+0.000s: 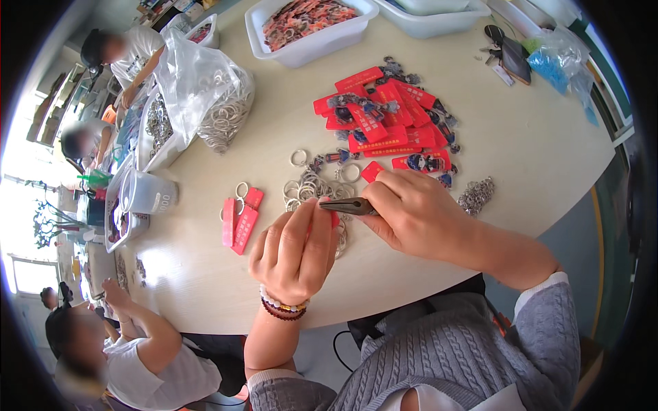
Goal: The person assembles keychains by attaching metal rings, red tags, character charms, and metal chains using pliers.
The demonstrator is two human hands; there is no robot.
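My right hand [418,216] is closed around a pair of pliers [348,205], whose narrow dark jaws point left. The tips of those jaws meet the pinched fingertips of my left hand [291,257]. A sliver of a red tag [335,219] shows between the left fingers; the rest of it is hidden. Just beyond my hands lies a heap of silver split rings [312,186]. Farther back is a pile of red tags [391,140] with small dark figure charms. To the left of my left hand rest a few red tags [245,229] with rings attached.
Small metal chains [476,196] lie right of my right hand. A white tub [312,44] of orange-red pieces stands at the back, and a plastic bag [223,103] of rings at the left. Scissors [493,34] lie back right. Other people [161,349] sit along the left side.
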